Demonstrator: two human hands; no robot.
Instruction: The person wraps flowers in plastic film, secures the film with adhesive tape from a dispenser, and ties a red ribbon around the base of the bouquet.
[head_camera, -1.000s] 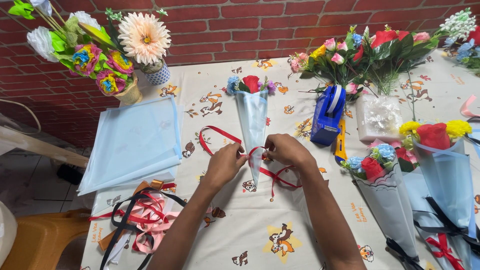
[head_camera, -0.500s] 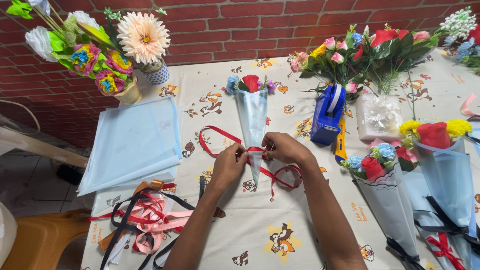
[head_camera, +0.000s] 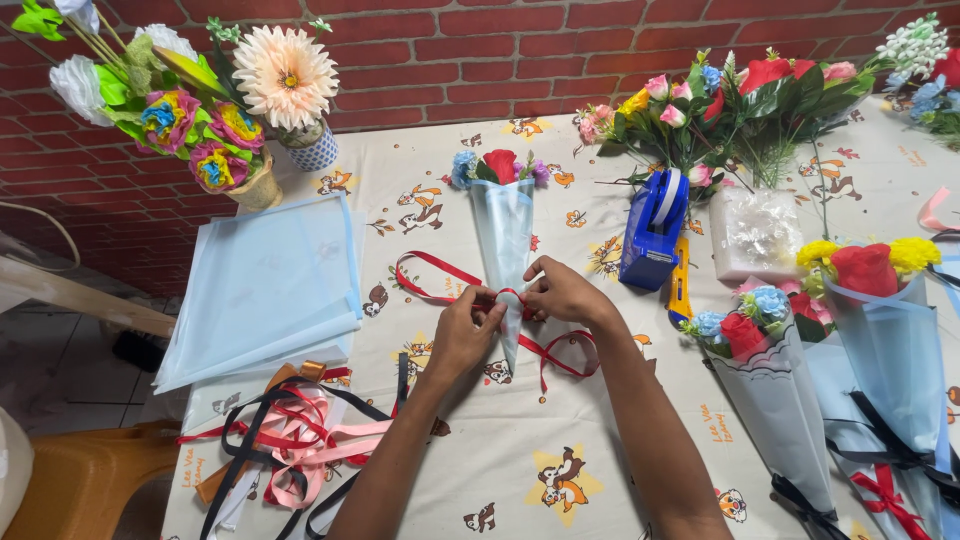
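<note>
While both my hands pinch a thin red ribbon (head_camera: 455, 280), I watch.
Left hand (head_camera: 462, 335) and right hand (head_camera: 560, 293) grip it around the pale blue paper-cone bouquet (head_camera: 503, 235).

Two hands show, the left hand (head_camera: 463, 333) and the right hand (head_camera: 562, 292), fingertips meeting on one red ribbon (head_camera: 440, 272). Between those fingers lies one small wrapped bouquet (head_camera: 503, 215). Well to the right of the fingers lie three more wrapped bouquets: one (head_camera: 770, 385), a second (head_camera: 890, 320), and a third (head_camera: 880, 480) only partly seen. Just right of the fingers stands one blue tape dispenser (head_camera: 652, 230). To the left of the fingers lie one stack of pale blue sheets (head_camera: 265, 290) and one tangle of loose ribbons (head_camera: 290, 440). Up and left of the fingers stand two flower pots (head_camera: 255, 185) (head_camera: 312, 150).
</note>
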